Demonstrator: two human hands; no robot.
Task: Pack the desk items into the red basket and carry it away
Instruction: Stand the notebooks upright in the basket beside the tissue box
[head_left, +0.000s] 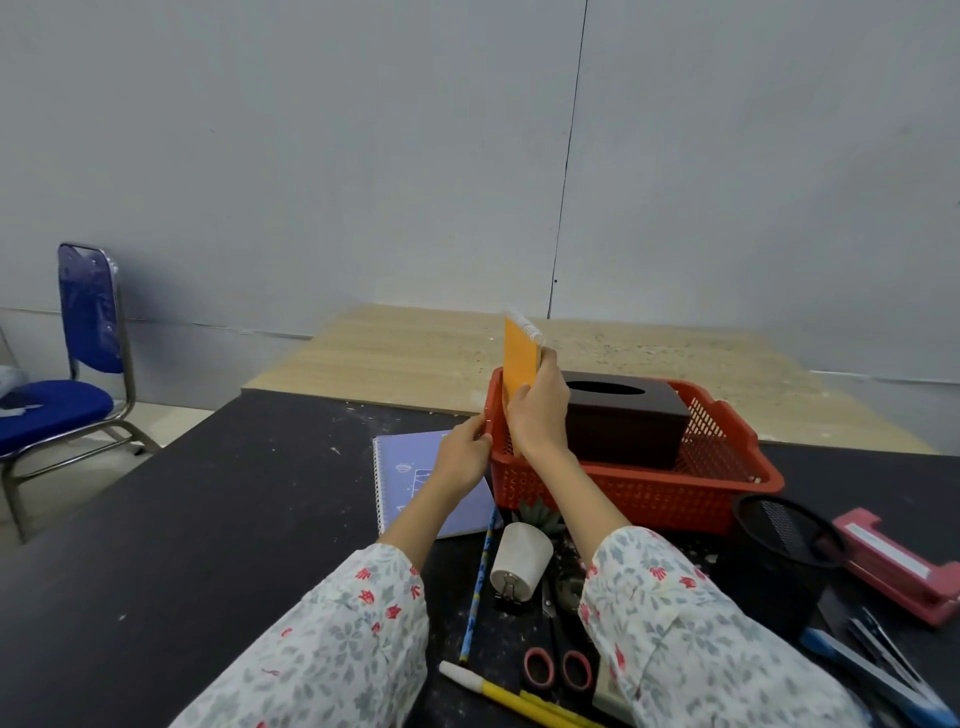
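Note:
The red basket (639, 491) stands on the dark desk (234, 519) with a dark brown tissue box (623, 421) inside it. My right hand (537, 410) grips a small orange spiral notepad (521, 364), held upright over the basket's left end. My left hand (462, 457) holds the basket's left rim. On the desk near me lie a purple spiral notebook (410, 467), a tipped white pot with a plant (522, 558), a blue pencil (477, 587), red-handled scissors (556, 660) and a yellow pen (498, 693).
A black mesh pen cup (779, 551), a pink hole punch (898, 566) and blue-handled tools (872, 670) lie at the right. A light wooden tabletop (415, 353) adjoins behind. A blue chair (78, 374) stands at the left, before a grey wall.

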